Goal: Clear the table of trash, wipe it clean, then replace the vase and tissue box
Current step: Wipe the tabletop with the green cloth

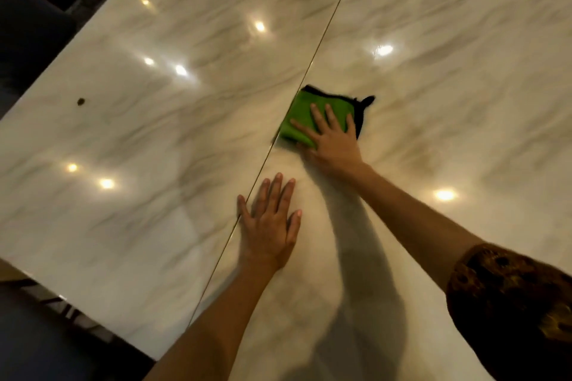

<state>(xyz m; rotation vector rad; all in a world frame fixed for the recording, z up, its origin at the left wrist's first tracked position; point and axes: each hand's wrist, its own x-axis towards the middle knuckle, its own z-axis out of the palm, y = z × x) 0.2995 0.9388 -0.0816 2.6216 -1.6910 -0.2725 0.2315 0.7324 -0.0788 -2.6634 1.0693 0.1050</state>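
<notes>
Marble table (123, 148) under flat left hand (269, 226), right hand (332, 139) flat on green cloth (300, 111)

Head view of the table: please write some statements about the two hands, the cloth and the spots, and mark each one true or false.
1. The right hand presses flat on the green cloth. True.
2. The left hand holds a tissue box. False: it lies flat on the bare table.
3. Some dark spots lie on the table. True.
4. The cloth is red. False: it is green with a black edge.
</notes>
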